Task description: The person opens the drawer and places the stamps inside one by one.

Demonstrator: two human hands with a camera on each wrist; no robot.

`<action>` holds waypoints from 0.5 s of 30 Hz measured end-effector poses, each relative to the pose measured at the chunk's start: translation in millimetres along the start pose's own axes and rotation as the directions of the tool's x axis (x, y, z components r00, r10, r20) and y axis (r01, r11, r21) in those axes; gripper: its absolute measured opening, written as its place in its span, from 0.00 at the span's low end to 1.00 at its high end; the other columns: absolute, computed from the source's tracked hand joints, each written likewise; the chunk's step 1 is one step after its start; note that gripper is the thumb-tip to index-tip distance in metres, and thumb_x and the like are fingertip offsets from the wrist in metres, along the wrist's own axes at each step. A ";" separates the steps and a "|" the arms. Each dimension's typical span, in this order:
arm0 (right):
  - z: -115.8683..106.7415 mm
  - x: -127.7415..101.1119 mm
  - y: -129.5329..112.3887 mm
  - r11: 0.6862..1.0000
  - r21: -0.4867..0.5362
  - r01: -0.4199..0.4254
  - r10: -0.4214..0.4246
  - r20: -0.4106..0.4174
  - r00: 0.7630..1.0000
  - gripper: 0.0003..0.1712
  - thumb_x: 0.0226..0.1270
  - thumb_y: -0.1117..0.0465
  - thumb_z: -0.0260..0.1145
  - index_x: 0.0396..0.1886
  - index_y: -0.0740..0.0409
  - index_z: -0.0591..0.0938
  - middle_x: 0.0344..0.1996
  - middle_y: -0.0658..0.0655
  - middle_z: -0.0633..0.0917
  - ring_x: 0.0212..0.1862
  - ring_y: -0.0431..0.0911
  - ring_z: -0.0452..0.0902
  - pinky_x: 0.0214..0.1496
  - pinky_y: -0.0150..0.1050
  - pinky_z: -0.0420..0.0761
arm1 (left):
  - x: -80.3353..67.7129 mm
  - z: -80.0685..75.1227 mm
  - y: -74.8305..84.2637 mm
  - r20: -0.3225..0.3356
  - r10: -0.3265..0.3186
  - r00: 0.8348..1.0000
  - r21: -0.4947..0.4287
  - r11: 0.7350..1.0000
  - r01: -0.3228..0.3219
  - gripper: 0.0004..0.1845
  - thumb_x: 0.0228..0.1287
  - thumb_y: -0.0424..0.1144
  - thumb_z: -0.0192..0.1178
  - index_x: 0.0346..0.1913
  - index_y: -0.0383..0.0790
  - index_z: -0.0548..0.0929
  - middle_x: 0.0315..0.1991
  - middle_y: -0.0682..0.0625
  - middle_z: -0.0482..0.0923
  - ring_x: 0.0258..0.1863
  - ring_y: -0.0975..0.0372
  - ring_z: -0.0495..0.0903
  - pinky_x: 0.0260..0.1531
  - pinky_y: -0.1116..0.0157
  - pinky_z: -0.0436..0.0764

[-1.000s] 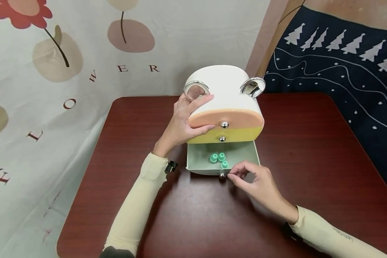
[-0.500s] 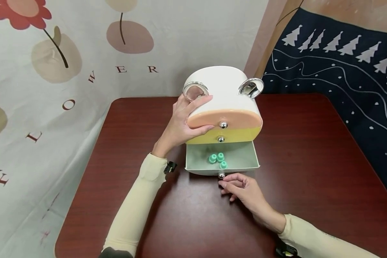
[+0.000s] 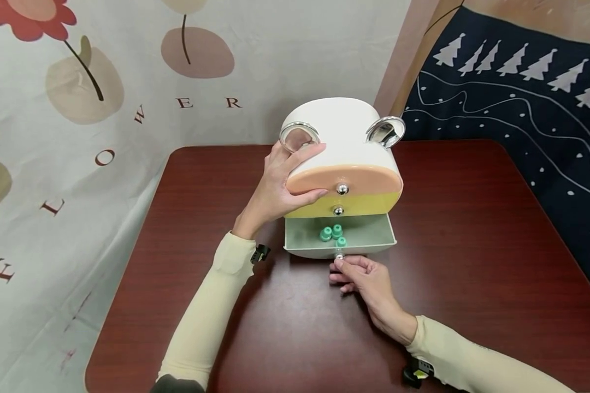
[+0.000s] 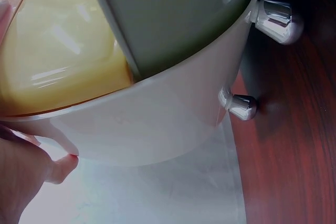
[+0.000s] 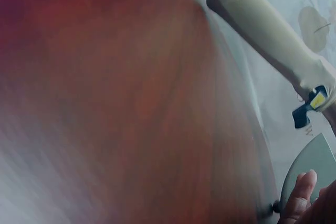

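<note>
White rounded plastic drawer cabinet (image 3: 341,136) upright at table's far edge. Its grey-green bottom drawer (image 3: 369,240) partly open, holding three small green caps (image 3: 333,234).

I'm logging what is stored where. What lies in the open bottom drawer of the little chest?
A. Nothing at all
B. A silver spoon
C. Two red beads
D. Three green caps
D. In the head view three small green caps sit together in the open bottom drawer, just behind its front knob.

Drawer box (image 3: 341,158) on dark-red table (image 3: 472,245)
</note>
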State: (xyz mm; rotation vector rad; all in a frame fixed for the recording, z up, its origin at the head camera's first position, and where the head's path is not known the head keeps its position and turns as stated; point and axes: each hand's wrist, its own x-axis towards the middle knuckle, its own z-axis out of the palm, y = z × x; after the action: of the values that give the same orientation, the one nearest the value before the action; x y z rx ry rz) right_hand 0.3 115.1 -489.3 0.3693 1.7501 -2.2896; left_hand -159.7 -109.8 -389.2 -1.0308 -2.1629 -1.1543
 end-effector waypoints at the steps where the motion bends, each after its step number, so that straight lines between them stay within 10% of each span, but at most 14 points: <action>1: 0.4 3.5 -0.4 1.000 0.007 0.015 -0.015 -0.004 1.000 0.12 0.75 0.68 0.74 0.50 0.73 0.86 0.40 0.66 0.93 0.37 0.49 0.93 0.32 0.36 0.86 | -0.2 0.1 -0.3 -0.001 0.000 1.000 0.002 1.000 0.000 0.42 0.57 0.51 0.84 0.74 0.53 0.81 0.69 0.50 0.77 0.70 0.56 0.64 0.65 0.46 0.60; 15: 9.8 51.1 -16.2 0.992 0.055 0.114 -0.115 0.025 0.993 0.14 0.77 0.72 0.71 0.53 0.79 0.82 0.38 0.64 0.93 0.39 0.48 0.93 0.40 0.41 0.90 | -0.3 1.9 0.8 -0.025 0.030 0.999 -0.006 1.000 -0.030 0.40 0.56 0.49 0.84 0.73 0.51 0.82 0.67 0.49 0.78 0.70 0.53 0.65 0.67 0.46 0.61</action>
State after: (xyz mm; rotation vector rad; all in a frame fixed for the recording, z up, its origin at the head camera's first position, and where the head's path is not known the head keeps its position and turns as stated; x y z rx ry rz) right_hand -53.7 108.1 -489.4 0.2507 1.7418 -2.4124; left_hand -159.0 -108.0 -390.1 -1.0426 -2.1186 -1.1553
